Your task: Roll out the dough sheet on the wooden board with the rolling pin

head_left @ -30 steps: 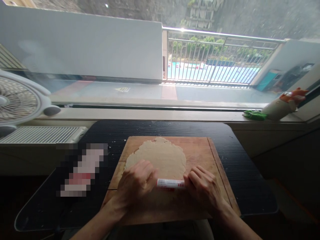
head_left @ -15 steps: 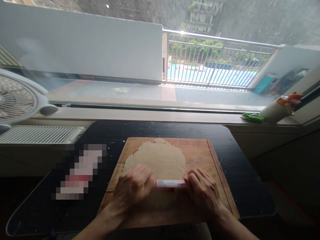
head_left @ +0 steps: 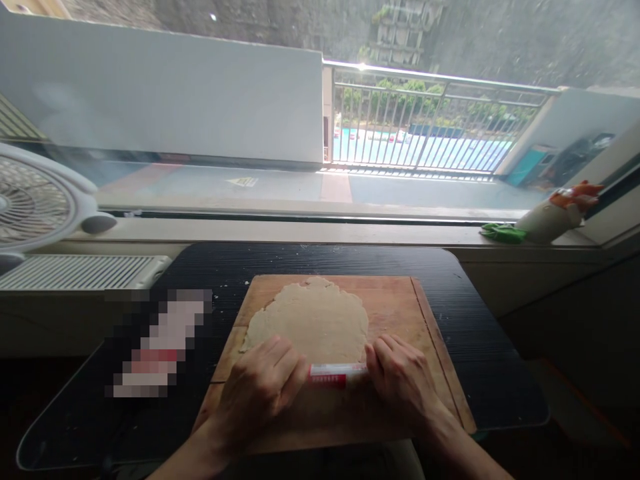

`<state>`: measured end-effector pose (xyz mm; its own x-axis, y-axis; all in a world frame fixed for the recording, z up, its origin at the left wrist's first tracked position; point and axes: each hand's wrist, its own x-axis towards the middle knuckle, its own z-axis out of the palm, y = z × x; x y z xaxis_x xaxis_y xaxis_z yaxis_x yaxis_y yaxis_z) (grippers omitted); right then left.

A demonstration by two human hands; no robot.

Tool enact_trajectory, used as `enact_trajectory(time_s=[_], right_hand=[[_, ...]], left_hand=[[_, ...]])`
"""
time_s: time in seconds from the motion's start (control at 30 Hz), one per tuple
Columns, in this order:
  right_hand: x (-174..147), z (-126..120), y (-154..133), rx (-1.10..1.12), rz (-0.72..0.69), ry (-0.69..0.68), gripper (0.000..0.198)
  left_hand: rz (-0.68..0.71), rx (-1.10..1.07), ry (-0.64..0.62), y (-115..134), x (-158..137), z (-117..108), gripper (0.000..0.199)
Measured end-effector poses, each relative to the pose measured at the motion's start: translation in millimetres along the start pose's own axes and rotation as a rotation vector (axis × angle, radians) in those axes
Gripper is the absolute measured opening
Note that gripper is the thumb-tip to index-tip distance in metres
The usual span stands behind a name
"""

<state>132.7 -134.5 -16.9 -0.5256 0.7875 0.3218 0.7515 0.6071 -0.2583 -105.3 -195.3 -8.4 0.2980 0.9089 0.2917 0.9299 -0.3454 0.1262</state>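
Observation:
A flat, uneven-edged sheet of dough lies on the wooden board. Across its near part runs a rolling pin with a white and red printed label. My left hand is closed around the pin's left end, and my right hand grips the right end. Only the stretch between the hands shows; the ends are hidden under my fingers. Both hands and forearms cover parts of the board, and the dough's near left edge is behind my left hand.
The board rests on a black table. A blurred-out pale item lies on the left side. A white fan stands beyond the table at left. On the window sill are a green cloth and a pale vase-like object.
The rolling pin has turned, so more of its red label faces up. Both hands have shifted slightly toward me with it. The dough looks much the same.

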Motion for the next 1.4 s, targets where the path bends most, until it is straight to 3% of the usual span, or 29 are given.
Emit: enact_trajectory(time_s=[0.1,0.27,0.4,0.47,0.53,0.63,0.73,1.07,1.27,1.4], right_hand=[[11,1,7,0.007,-0.022,0.037,0.023],[12,-4,17,0.068,-0.206,0.031,0.021],[21,-10,25,0.091,-0.322,-0.040,0.018],[26,-10,26,0.063,-0.292,-0.050,0.019],[29,-6,23,0.013,-0.167,-0.004,0.021],[29,2,15,-0.035,-0.006,0.069,0.024],[27,7,10,-0.034,0.033,0.083,0.025],[3,2,1,0.036,0.011,0.020,0.024],[28,0,12,0.002,-0.186,-0.057,0.020],[37,0,11,-0.037,-0.136,-0.025,0.020]], left_hand=[[0.062,-0.011,0.011,-1,-1,-2,0.014],[0.114,-0.027,0.013,-9,6,-3,0.014],[0.001,0.035,0.071,-14,25,1,0.019],[-0.102,0.089,0.131,-13,33,5,0.021],[-0.165,0.134,0.168,-11,38,8,0.022],[-0.183,0.154,0.161,-10,41,12,0.021],[-0.175,0.162,0.131,-11,40,13,0.021],[-0.196,0.080,0.072,2,12,9,0.022],[-0.178,0.068,0.056,-6,23,7,0.023],[-0.085,0.075,0.112,-6,19,8,0.018]])
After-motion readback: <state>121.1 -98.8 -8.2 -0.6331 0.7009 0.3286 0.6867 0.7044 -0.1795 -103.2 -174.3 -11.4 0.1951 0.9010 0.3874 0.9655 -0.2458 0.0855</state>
